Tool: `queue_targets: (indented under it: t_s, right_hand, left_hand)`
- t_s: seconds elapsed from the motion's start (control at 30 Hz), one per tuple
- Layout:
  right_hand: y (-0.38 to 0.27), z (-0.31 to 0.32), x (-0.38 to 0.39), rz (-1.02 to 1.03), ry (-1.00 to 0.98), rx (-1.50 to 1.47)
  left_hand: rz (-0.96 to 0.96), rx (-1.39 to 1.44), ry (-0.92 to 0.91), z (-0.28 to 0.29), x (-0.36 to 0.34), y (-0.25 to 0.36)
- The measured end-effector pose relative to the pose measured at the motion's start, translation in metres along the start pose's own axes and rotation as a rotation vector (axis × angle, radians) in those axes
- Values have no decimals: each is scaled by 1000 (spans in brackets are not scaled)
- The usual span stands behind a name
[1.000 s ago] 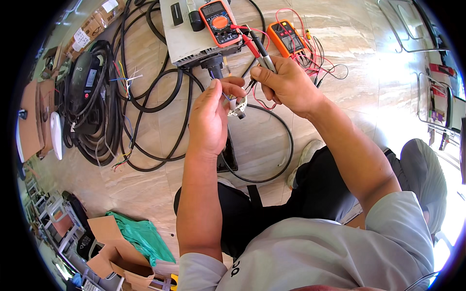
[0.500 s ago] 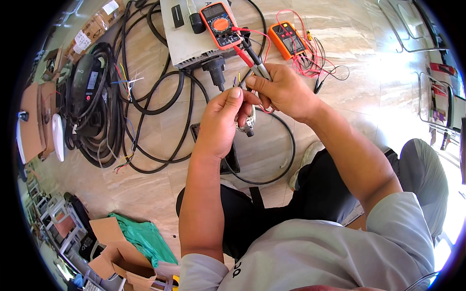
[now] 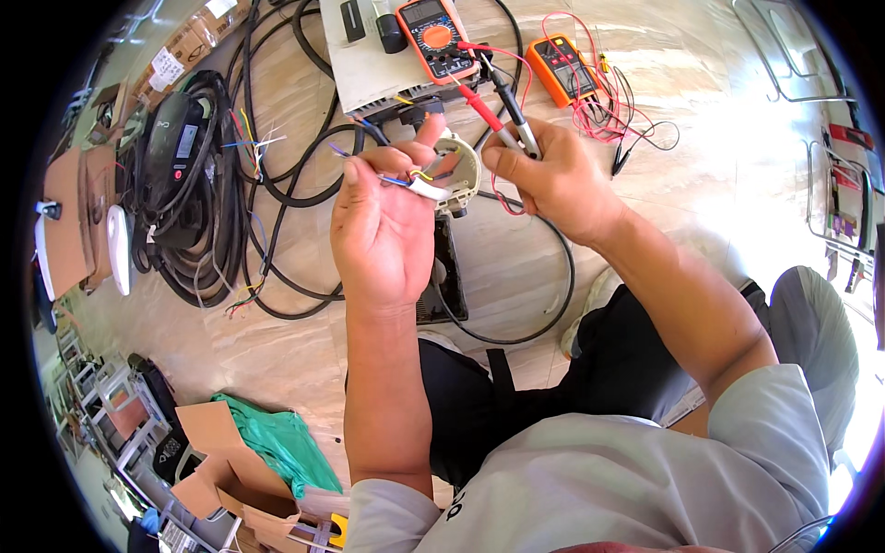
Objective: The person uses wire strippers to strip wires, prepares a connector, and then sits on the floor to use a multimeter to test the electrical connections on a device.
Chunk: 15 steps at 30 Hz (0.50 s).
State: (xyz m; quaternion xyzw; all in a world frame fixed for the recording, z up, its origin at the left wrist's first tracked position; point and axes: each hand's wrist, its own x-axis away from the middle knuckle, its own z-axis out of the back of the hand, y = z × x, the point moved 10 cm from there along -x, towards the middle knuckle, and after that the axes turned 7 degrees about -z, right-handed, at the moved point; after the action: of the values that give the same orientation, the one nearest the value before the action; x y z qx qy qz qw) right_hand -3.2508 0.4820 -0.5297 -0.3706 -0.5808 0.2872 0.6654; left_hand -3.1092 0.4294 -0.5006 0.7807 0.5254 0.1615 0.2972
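My left hand [image 3: 387, 221] is turned palm up, thumb apart, with its fingers hooked about a round cream plastic connector housing [image 3: 468, 170]. A white-sheathed cable end [image 3: 428, 189] with thin coloured wires lies across the fingers; some fingertips are hidden by the housing. Two multimeter probes, one red [image 3: 483, 109] and one black [image 3: 506, 95], are gripped together in my right hand [image 3: 553, 175], just right of the housing. Their tips point up and away from the wires. Beyond the hands, an orange multimeter [image 3: 436, 37] rests on a grey metal box [image 3: 369, 74].
Another orange meter [image 3: 562, 70] with tangled leads lies on the tiled floor to the right. Thick black cables [image 3: 318, 175] loop across the left side, near a coiled cable with a black control box [image 3: 175, 147]. An open carton [image 3: 249, 470] and green plastic [image 3: 277, 442] lie lower left.
My left hand has turned palm up and its thumb has opened away from the fingers, bringing the round housing and wires into sight. My right hand still holds both probes, slightly farther right.
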Motion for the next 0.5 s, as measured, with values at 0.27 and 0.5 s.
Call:
queue_targets:
  t_s: [0.27, 0.5]
  right_hand:
    - [8, -37, 3, 67, -77, 276]
    - [9, -38, -5, 63, -105, 93]
  left_hand:
    - [-64, 39, -48, 7, -3, 7]
    - [-15, 21, 11, 6, -1, 6]
